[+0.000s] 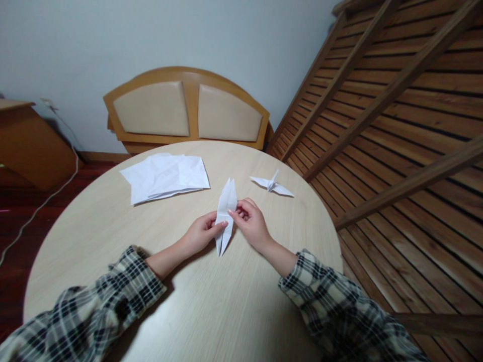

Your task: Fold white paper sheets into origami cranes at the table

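Between my two hands is a folded white origami paper [227, 197], long and narrow, with split points at its far and near ends. My left hand [200, 232] grips its left edge, thumb lying across the front. From the other side my right hand [253, 224] pinches the right edge near the middle, its other fingers curled and partly hidden behind. A finished white paper crane [271, 185] with spread wings rests on the table beyond my right hand. Farther left lies a stack of creased white paper sheets [166, 176].
The round pale wooden table [211, 311] fills the middle. Behind it stands a wooden headboard [192, 110] with cream panels against the wall. A slatted wooden frame [377, 125] leans at the right. On the left, a white cable [47, 198] runs down to the floor near a cabinet [30, 141].
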`<state>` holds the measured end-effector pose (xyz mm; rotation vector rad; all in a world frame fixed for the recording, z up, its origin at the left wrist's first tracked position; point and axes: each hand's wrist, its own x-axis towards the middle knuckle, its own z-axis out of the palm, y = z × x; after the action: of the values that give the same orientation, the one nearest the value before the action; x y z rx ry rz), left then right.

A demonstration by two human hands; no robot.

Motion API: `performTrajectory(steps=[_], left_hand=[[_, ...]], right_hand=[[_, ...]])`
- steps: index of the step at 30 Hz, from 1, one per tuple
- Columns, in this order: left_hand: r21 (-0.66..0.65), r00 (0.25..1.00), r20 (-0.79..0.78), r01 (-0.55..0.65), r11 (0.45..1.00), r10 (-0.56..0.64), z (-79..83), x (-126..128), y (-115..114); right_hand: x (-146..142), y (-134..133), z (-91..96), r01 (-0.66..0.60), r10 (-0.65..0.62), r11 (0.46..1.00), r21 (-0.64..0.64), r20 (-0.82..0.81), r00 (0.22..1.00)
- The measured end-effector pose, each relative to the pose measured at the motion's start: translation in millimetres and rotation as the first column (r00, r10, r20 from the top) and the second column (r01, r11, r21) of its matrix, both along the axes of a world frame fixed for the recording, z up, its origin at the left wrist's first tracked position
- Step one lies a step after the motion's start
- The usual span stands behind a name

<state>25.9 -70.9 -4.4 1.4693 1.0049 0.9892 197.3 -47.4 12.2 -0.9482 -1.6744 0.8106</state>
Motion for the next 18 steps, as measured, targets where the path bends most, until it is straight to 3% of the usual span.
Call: performTrajectory(steps=[9, 15, 18], left_hand=[[-0.041, 0.999, 0.037, 0.004, 0.999, -0.002, 2.3, -0.5, 0.4], [-0.045, 0.998, 0.051, -0.021, 0.999, 0.023, 5.5, -0.1, 1.1], [-0.057, 0.996, 0.085, -0.029, 0.998, 0.034, 5.7, 0.5, 1.2]], right_hand=[[0.8, -1.3, -2.0, -0.008, 0.005, 0.996, 0.086, 0.038, 0.999], [3.2, -0.1, -1.9, -0.036, 0.007, 0.963, 0.266, 0.111, 0.994], [4.1, -2.7, 2.3, -0.083, 0.038, 0.954, 0.290, 0.156, 0.987]])
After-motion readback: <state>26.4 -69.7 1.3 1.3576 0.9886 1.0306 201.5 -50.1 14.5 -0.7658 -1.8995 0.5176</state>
